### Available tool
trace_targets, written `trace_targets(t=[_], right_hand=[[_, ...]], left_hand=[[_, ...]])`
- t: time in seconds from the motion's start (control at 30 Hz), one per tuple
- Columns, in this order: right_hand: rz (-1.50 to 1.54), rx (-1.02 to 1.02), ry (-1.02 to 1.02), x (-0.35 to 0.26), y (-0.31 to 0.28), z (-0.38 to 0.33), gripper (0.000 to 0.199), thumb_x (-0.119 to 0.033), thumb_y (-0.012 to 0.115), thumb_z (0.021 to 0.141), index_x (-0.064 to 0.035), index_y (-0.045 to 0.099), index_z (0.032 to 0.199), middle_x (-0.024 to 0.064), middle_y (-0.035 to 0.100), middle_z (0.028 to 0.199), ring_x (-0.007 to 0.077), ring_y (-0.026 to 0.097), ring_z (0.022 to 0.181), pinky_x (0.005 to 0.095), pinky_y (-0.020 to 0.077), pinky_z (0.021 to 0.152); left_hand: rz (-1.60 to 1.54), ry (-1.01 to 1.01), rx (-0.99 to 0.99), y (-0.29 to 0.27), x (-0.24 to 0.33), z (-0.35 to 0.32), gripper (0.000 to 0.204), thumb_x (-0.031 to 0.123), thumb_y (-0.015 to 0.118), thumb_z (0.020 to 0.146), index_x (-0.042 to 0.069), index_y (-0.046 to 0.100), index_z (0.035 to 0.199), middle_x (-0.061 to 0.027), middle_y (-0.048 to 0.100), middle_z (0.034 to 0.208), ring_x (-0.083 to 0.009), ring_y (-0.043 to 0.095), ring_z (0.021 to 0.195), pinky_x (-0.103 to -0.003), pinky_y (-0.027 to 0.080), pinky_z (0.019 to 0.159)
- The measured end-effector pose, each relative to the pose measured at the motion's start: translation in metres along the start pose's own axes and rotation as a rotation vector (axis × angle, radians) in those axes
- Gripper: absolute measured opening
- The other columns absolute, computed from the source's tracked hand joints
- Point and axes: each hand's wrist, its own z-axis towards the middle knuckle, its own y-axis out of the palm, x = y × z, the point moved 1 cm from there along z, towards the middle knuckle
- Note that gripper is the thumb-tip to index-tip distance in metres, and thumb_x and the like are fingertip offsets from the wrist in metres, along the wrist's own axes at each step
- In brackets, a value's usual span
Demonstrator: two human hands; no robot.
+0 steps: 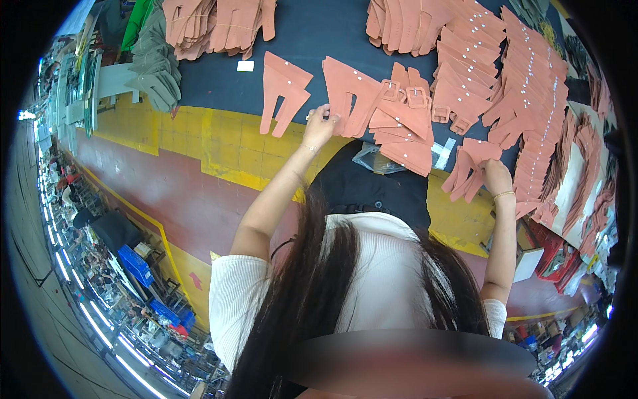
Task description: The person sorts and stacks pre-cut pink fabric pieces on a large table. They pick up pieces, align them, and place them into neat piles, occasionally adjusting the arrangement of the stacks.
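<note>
My left hand (pixel 319 128) is at the front edge of the dark table, its fingers pinched at the lower end of a coral two-strap leather piece (pixel 347 90). A similar coral piece (pixel 284 93) lies flat just left of it. To the right is a small overlapping pile of coral pieces (pixel 402 130), with buckles (pixel 417 97) on its upper straps. My right hand (pixel 497 177) is closed on another coral leather piece (pixel 467 169) at the table's right front edge. Part of that piece is hidden behind the fingers.
Long overlapping rows of coral pieces (pixel 531 86) cover the right side. Bundled coral pieces (pixel 226 26) lie at the back, grey-green pieces (pixel 154 66) at the left end. A white tag (pixel 245 66) rests on the dark table (pixel 219 83). Red crates (pixel 555 256) stand low right.
</note>
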Motion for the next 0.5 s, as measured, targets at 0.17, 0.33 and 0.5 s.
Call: trace_targets(t=[0.17,0.33,0.5], right_hand=[[0.03,0.016,-0.009,-0.003,-0.002,-0.002,0.016,-0.007,0.058,0.079,-0.0108,0.073,0.083,0.0159,0.068,0.077,0.0323,0.068,0.075,0.0401,0.0551,0.069],[0.031,-0.051,0.002,-0.008,-0.007,-0.001,0.015,-0.008,0.059,0.079,-0.0106,0.073,0.083,0.0154,0.068,0.078,0.0319,0.068,0.075,0.0397,0.0552,0.07],[0.057,-0.044,-0.012,-0.008,-0.011,-0.003,0.015,-0.009,0.059,0.079,-0.0102,0.074,0.084,0.0159,0.068,0.079,0.0329,0.068,0.074,0.0401,0.0551,0.069]], left_hand=[[-0.231,0.001,0.074,0.007,0.006,0.0,0.046,0.019,0.067,0.085,-0.003,0.05,0.122,-0.0118,0.06,0.101,-0.0162,0.059,0.091,-0.03,0.049,0.081],[-0.529,-0.107,-0.022,0.014,0.01,0.018,0.04,0.01,0.063,0.088,-0.003,0.046,0.123,-0.0088,0.065,0.084,-0.015,0.063,0.075,-0.027,0.05,0.073],[-0.339,-0.079,0.004,0.007,-0.003,0.019,0.036,0.008,0.062,0.088,-0.002,0.051,0.12,-0.0095,0.066,0.079,-0.016,0.066,0.077,-0.031,0.051,0.073]])
